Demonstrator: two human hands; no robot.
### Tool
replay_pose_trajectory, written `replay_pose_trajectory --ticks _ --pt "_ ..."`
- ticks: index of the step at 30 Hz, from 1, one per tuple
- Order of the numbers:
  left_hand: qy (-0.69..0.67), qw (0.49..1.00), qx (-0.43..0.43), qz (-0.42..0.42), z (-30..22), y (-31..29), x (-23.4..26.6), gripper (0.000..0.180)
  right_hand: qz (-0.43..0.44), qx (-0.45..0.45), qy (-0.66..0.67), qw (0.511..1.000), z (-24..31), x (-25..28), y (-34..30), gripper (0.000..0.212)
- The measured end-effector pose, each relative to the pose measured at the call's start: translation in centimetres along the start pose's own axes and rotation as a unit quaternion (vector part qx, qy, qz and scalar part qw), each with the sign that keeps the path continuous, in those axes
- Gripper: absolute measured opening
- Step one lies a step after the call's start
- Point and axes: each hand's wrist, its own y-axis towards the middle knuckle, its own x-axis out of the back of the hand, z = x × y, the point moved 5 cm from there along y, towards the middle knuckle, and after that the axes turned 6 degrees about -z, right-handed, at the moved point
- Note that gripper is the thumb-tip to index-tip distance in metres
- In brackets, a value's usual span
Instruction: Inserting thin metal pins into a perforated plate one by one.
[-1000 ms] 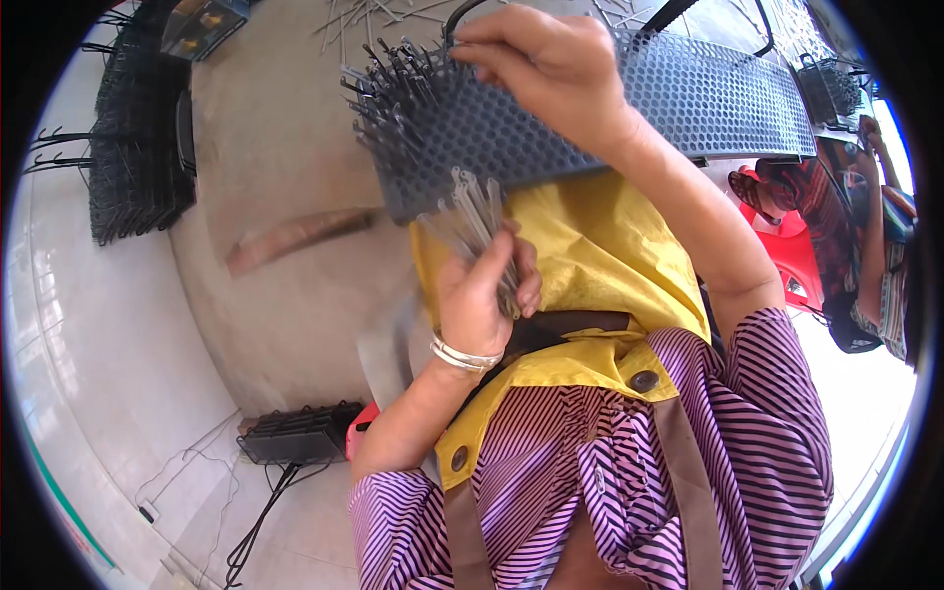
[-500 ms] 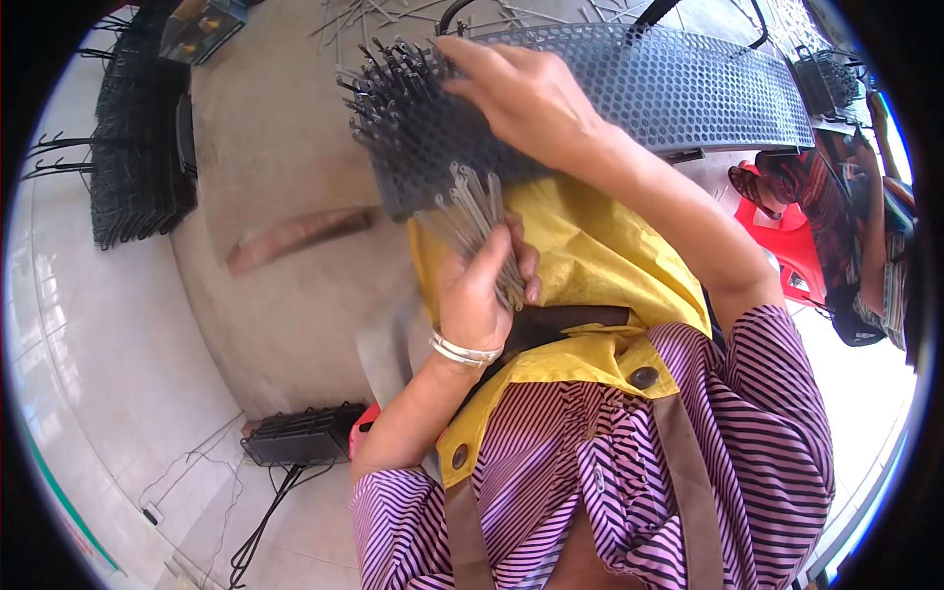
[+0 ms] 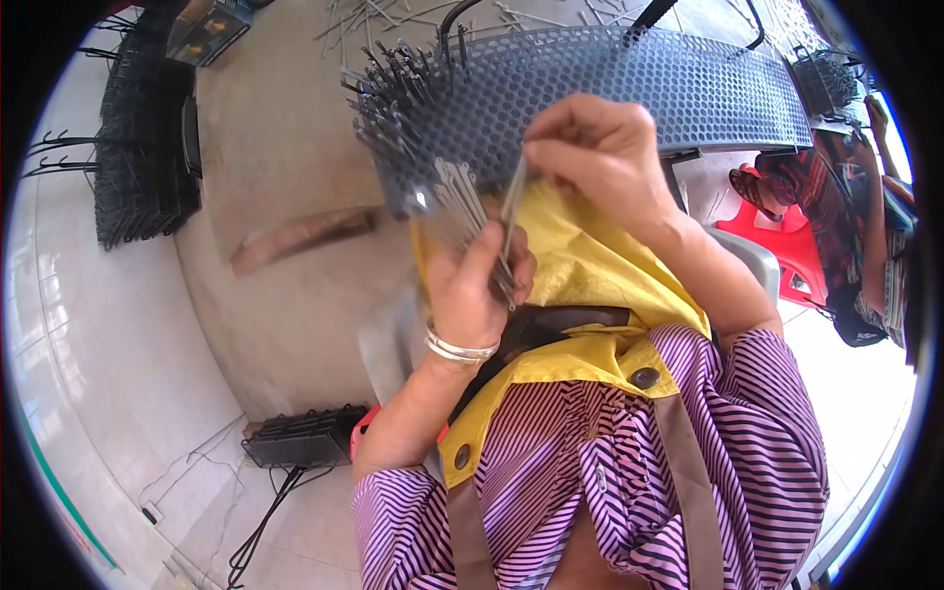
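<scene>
**Now a single pin leaves the bundle**

Head view: your right hand (image 3: 600, 157) has come back from the perforated panel (image 3: 629, 88), where it was pressing at the left end a second ago, and now sits just above your left hand (image 3: 477, 285). That suggests one pin has been seated and you are drawing the next. Your right thumb and fingertips (image 3: 536, 162) are pinched shut on the top of one thin metal pin (image 3: 511, 211), which hangs down from them into the bundle below.

Your left hand is curled closed around the bundle of metal pins (image 3: 457, 192), whose tips fan upward and touch the lower edge of the panel. The single pin lies alongside the bundle, its lower end still among your left fingers.

The panel rests across your lap over the yellow apron (image 3: 590, 265), with a dense cluster of seated pins (image 3: 398, 84) bristling at its left end, just up and left of both hands. To your left, stacked dark wire racks (image 3: 147, 167) stand on the floor; a red stool (image 3: 777, 246) is to your right.
</scene>
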Motion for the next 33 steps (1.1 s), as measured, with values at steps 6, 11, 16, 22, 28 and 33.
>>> replay_pose_trajectory --ticks 6,11,16,22,28,33 --pt "0.023 1.000 -0.007 0.018 -0.3 -0.3 -0.5 0.016 -0.017 0.038 -0.012 0.999 0.8 0.0 0.5 0.011" --pt "0.051 0.999 -0.006 0.013 -0.1 -0.5 -0.7 0.023 0.051 -0.031 0.065 0.996 -0.1 -0.9 0.5 0.014" --pt "0.043 0.998 -0.036 0.010 -0.3 -0.3 -0.7 0.027 0.026 -0.049 0.100 0.993 -0.8 -0.3 0.4 0.015" --pt "0.059 0.998 -0.032 -0.002 0.2 -0.5 -0.4 0.026 -0.073 0.105 0.046 0.991 1.5 1.2 2.0 0.018" --pt "0.044 0.999 -0.024 -0.003 0.8 -0.5 -0.3 0.026 -0.232 0.461 -0.212 0.830 6.3 -0.6 1.9 0.018" --pt "0.042 0.998 -0.036 -0.003 0.5 -0.6 -0.4 0.025 -0.206 0.544 -0.298 0.757 5.9 -2.4 2.2 0.021"
